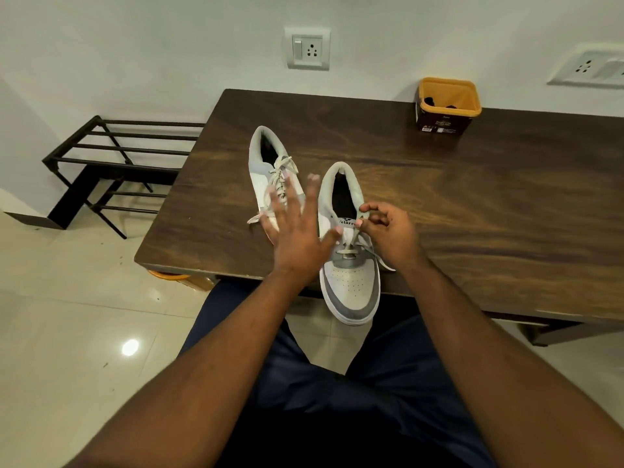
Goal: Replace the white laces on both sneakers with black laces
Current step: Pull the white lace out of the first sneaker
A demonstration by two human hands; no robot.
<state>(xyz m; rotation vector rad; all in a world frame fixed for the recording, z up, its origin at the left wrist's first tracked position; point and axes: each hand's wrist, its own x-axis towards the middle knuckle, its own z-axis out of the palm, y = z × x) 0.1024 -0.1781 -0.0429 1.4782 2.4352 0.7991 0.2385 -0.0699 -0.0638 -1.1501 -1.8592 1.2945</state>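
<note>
table (472, 204) holds sneaker (351, 282), white lace (363, 219) pinched in right grip (388, 231)

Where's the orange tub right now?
In the head view, the orange tub stands at the table's far edge near the wall, right of and beyond both sneakers, below the right-hand wall socket.

Dark wood-grain worktop (472, 204) fills the centre and 3 o'clock. Black metal slatted rack (111, 163) at 9 o'clock, standing on the glossy tiled floor (67, 315). White wall socket with switch (307, 49) at 12 o'clock; second socket plate (589, 67) at 2 o'clock.
</note>
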